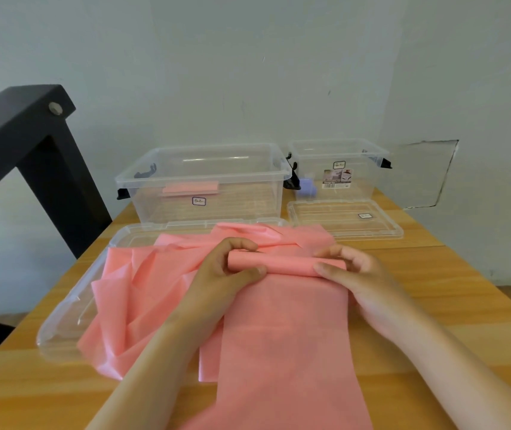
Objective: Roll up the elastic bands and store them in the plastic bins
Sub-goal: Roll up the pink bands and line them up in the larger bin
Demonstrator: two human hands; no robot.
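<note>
Two bins stand on the surface (434, 290): the large bin (248, 209) holds one pink roll (190, 187), the small bin (359, 193) one purple roll (308, 187). The fingers of the left hand (226, 270) and the right hand (352, 273) pinch the rolled end of the pink band (282, 321).

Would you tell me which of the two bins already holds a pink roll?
The larger left bin; the smaller right bin holds a purple roll instead.

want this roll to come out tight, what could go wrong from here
The roll is held only at its ends, by the left hand and the right hand; if either grip slips, it may spring open. The crumpled pink band lies right against it, spilling over the lid, and could get wound in or dragged along.
</note>
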